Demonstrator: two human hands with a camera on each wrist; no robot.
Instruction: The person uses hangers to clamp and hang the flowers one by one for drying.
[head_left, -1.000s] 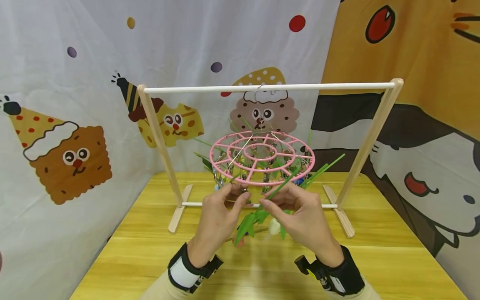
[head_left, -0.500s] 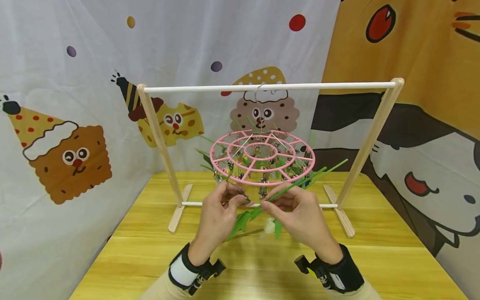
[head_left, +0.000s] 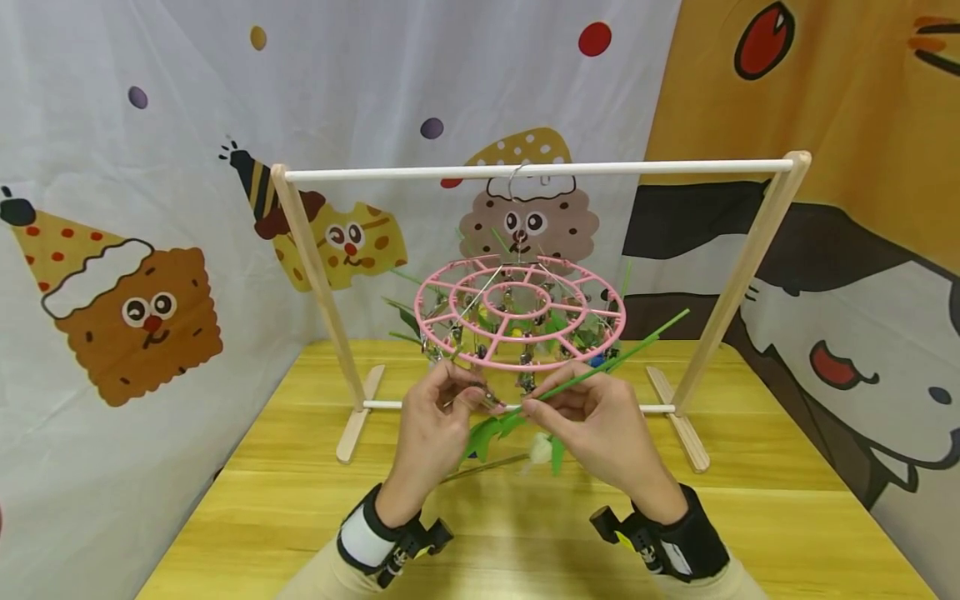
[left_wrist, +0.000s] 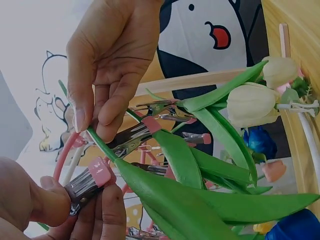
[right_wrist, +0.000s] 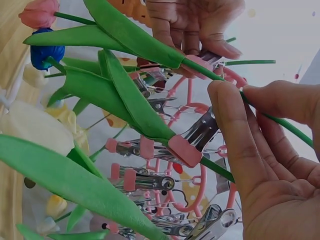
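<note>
My left hand point(head_left: 435, 421) pinches a metal clip with pink tips point(left_wrist: 90, 182) between thumb and fingers, just below the front rim of a pink round hanging rack point(head_left: 498, 362). Thumb and fingers of my right hand point(head_left: 600, 425) pinch the green stem point(head_left: 645, 340) of an artificial tulip, which slants up to the right. Its long green leaves point(left_wrist: 215, 205) point down and left in the head view. The clip's pink tips are right at the stem. Another clip point(right_wrist: 185, 150), beside my right fingers, grips a second leafy stem point(right_wrist: 217, 169).
The rack hangs by a hook from the white bar point(head_left: 637, 168) of a wooden stand. Several clips on it hold artificial flowers, among them a white tulip point(left_wrist: 252, 105) and a blue one point(left_wrist: 295, 227). Stand feet point(head_left: 678, 421) rest on the wooden table point(head_left: 540, 533).
The stem in my right hand has tilted flatter, its leaves shifting slightly. My left hand has turned the clip toward the stem, and the gap between the hands has narrowed slightly.
</note>
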